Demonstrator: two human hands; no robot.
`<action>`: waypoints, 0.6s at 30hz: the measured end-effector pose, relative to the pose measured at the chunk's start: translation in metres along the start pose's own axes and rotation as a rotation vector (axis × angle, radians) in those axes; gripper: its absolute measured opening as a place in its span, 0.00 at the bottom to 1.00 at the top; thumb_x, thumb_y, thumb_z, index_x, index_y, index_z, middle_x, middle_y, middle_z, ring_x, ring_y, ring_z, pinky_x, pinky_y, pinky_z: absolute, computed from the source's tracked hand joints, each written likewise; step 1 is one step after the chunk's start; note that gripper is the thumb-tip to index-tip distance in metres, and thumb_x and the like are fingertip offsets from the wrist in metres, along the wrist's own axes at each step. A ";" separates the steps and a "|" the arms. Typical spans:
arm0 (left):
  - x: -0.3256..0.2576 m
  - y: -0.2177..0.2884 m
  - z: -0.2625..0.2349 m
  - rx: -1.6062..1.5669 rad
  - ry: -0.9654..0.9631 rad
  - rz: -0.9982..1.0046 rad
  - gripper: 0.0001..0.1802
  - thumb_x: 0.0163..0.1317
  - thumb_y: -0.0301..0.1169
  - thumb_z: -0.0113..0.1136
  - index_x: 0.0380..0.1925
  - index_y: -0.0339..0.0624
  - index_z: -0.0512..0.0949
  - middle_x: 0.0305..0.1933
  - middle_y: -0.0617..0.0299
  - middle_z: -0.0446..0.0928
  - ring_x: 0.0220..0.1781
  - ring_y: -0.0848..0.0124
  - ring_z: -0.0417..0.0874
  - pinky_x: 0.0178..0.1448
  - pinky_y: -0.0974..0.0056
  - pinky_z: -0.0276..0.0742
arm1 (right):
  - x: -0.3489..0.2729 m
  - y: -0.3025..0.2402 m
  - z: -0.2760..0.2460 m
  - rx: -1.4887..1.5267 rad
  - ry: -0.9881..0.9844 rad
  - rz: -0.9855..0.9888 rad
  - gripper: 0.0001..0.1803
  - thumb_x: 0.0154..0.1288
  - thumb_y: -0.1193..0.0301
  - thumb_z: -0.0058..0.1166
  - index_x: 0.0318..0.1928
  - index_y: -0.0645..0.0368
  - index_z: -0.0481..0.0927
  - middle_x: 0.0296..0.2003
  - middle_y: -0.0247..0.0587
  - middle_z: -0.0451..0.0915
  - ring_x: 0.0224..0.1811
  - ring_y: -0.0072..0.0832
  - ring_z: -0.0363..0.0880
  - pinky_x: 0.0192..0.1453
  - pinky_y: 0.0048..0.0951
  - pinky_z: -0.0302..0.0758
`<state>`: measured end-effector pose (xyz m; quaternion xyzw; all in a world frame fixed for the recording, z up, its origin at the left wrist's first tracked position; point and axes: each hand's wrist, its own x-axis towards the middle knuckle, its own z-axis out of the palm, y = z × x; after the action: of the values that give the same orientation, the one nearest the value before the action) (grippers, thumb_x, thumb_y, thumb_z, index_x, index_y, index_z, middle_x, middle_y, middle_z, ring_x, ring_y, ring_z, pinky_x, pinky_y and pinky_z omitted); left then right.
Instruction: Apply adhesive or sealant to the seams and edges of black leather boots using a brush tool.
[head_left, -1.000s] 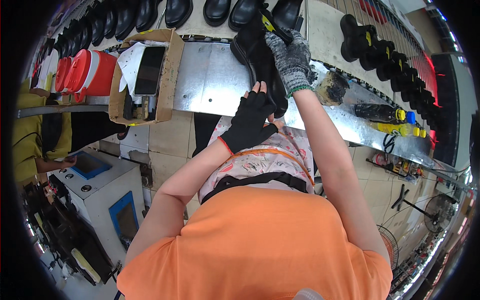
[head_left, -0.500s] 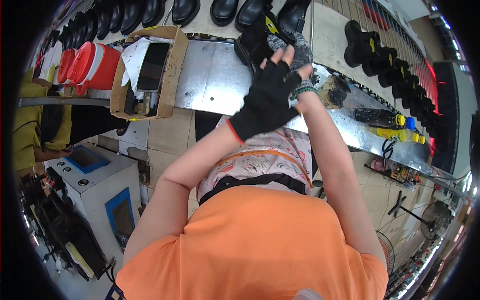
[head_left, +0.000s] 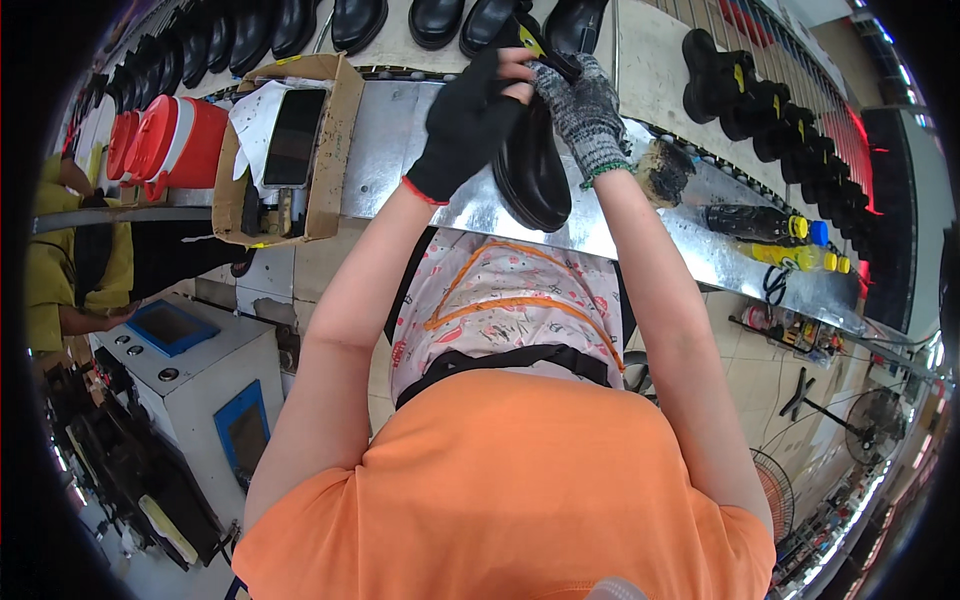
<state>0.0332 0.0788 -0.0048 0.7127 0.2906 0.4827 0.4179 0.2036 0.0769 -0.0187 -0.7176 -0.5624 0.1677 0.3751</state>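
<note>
Workbench (head_left: 400,125): scuffed, shiny sheet metal, running across in front of the person.
Cardboard box (head_left: 342,150): open-topped, left on the bench; holds a smartphone (head_left: 293,140), white paper (head_left: 258,130) and small dark pieces.
Cooler jug (head_left: 180,140): red and white, rounded, just left of the box.
Bottles (head_left: 750,222): lying at the right, one with dark contents, another yellow; caps yellow and blue.
Boot rows (head_left: 358,25): black footwear standing close behind the hands, with more lined up along the right.
Blackened lump (head_left: 668,175): crumpled, brown and black, right of the right hand.
Ankle boot (head_left: 535,170): smooth black, at the middle of the bench between both hands, round toe toward the person, yellow label (head_left: 531,42) near its top.
Left hand (head_left: 470,115): black fingerless glove, red cuff; fingers bent beside the boot's upper part, though I cannot tell whether the fingertips pinch anything.
Right hand (head_left: 585,115): grey knitted glove, green cuff, closed on the boot's ankle.
Apron (head_left: 540,275): pale printed cloth, orange trim, below the bench edge.
</note>
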 end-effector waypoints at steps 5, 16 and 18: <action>-0.040 -0.036 0.008 0.100 0.025 -0.588 0.18 0.54 0.44 0.66 0.31 0.42 0.73 0.25 0.70 0.71 0.30 0.80 0.69 0.38 0.74 0.66 | -0.002 -0.009 -0.006 0.133 -0.038 0.119 0.27 0.49 0.53 0.65 0.44 0.59 0.79 0.39 0.48 0.81 0.45 0.40 0.79 0.52 0.36 0.72; -0.048 -0.032 0.018 0.370 -0.227 -0.513 0.29 0.35 0.50 0.74 0.28 0.44 0.70 0.22 0.64 0.72 0.26 0.72 0.75 0.33 0.68 0.71 | 0.003 -0.001 -0.001 0.152 -0.083 0.188 0.29 0.47 0.50 0.64 0.46 0.57 0.79 0.44 0.49 0.80 0.48 0.41 0.77 0.53 0.37 0.71; -0.047 -0.036 0.015 0.373 -0.246 -0.510 0.29 0.35 0.50 0.74 0.27 0.44 0.70 0.21 0.64 0.72 0.26 0.72 0.76 0.33 0.67 0.71 | 0.002 0.001 0.000 0.148 -0.080 0.168 0.29 0.47 0.51 0.64 0.46 0.57 0.79 0.43 0.49 0.80 0.48 0.42 0.77 0.54 0.37 0.71</action>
<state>0.0300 0.0529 -0.0603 0.7343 0.4900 0.2114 0.4194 0.2052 0.0785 -0.0189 -0.7252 -0.5009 0.2683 0.3888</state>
